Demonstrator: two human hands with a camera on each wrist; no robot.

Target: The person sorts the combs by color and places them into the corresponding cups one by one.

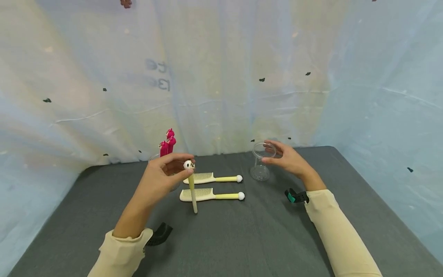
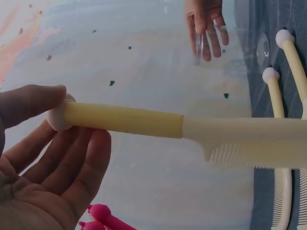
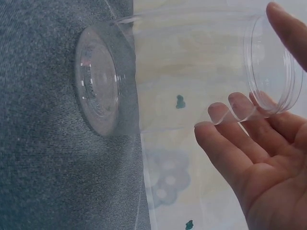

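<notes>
Left hand (image 1: 162, 173) pinches one comb (image 2: 192, 132) by white knob, comb hanging upright over grey table (image 1: 242, 238). Two more combs (image 1: 211, 195) lie flat beyond. Right hand (image 1: 287, 157), fingers loosely spread, touches rim of one clear jar (image 1: 261, 163). Pink pens (image 1: 168, 143) behind.

light is soft and even across all views, bright on the pale backdrop (image 1: 221, 77), with only faint shadows on the grey table (image 1: 242, 238). the head view bows at its edges. the left wrist view is dim at lower left, the comb (image 2: 192, 132) slightly blurred. glare glints on the clear jar (image 3: 100, 91).
</notes>
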